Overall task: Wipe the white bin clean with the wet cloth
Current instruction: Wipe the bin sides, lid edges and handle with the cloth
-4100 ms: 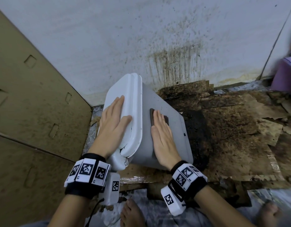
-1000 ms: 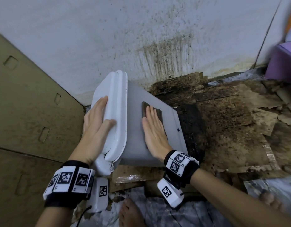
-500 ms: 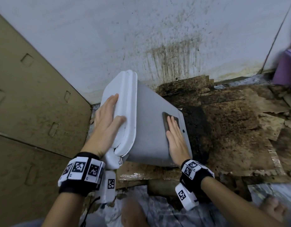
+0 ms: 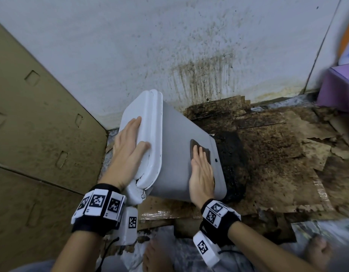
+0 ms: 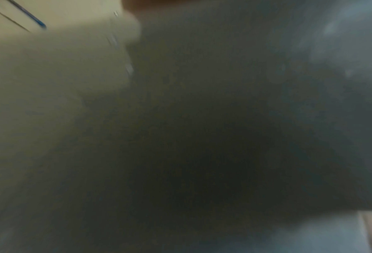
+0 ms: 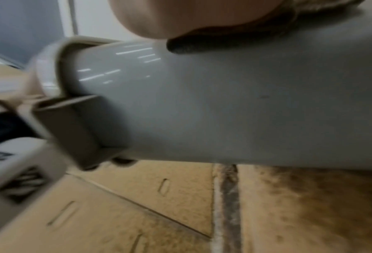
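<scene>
The white bin (image 4: 175,150) lies tipped on its side on the floor, lid to the left, base to the right. My left hand (image 4: 128,146) rests flat on the white lid (image 4: 148,122), thumb over its rim. My right hand (image 4: 201,169) presses a dark brown cloth (image 4: 197,148) flat against the bin's grey upturned side, near the base end. In the right wrist view the bin's side (image 6: 224,102) fills the frame, with the cloth (image 6: 234,37) under my palm. The left wrist view is dark and blurred.
A cardboard panel (image 4: 38,118) stands along the left. Behind the bin rises a stained white wall (image 4: 189,46). Dirty, torn cardboard (image 4: 277,154) covers the floor to the right, with a black grimy patch (image 4: 232,163) beside the bin's base. A purple box (image 4: 338,85) sits far right. My bare feet (image 4: 154,256) are below.
My right hand slid the cloth from the middle of the bin's side toward its base end and now sits slightly back from the edge. The left hand stays on the lid.
</scene>
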{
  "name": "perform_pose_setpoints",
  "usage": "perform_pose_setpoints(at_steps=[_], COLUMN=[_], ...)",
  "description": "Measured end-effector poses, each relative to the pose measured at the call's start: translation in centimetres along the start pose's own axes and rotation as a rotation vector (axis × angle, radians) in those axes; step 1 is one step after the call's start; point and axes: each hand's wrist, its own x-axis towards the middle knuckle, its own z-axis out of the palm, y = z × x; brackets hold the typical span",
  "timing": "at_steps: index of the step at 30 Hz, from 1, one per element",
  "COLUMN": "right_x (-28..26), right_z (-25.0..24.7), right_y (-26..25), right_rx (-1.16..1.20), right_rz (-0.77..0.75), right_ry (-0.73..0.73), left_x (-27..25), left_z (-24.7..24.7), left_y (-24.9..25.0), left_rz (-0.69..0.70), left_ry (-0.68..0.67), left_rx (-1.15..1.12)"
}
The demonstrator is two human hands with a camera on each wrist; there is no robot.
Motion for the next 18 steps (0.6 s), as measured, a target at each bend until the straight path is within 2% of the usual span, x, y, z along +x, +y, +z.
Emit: perform_pose_setpoints(at_steps=[4,8,14,18], right_x=[-1.5,-2.9,-2.4,-1.8], right_z=[0.8,1.4,0.5,-0.5], right_y=[-3.9,-7.4,-6.6,-5.1], right_rx=[0.048,0.078,0.035,-0.089], right_rz=[-0.111,-0.274,-0.365,-0.481], right_ry=[0.008,-0.047,-0.033,0.000], left_x=[0.1,0.1,0.2,0.1], left_z=[0.2,0.3,0.3,0.5], left_y=[0.2,0.3,0.4,0.5], left_rz=[0.009,0.007,0.010,0.033], left_ry=[0.002,0.000,0.003,0.011], left_rx=[0.015,0.020,0.028,0.037])
